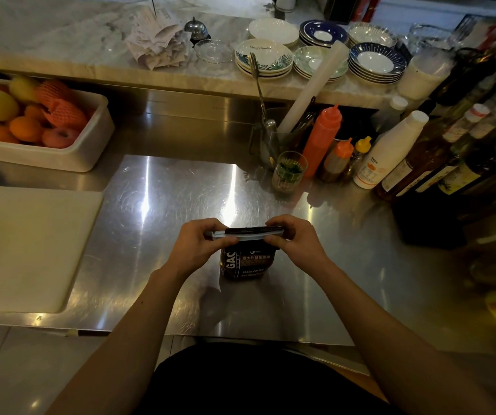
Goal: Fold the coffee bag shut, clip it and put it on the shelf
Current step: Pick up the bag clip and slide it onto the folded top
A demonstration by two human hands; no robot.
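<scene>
On the steel counter [166,205] sits the coffee bag [245,262], upright, with a long clip [245,233] across its folded top; left hand [199,244] and right hand [296,239] pinch the clip's two ends.

Bag [245,262] dark brown, white lettering. Clip [245,234] pale grey. Tabletop [166,190] brushed steel. Tub [91,145] white, fruit [7,115] orange and yellow. Plates [377,62] blue-and-white striped.

A white tub of fruit [85,145] sits at the left of a steel counter [163,190], beside a pale cutting board [28,247]. Sauce bottles [324,139] stand right; stacked plates [264,58] line the marble ledge [61,40] behind.
</scene>
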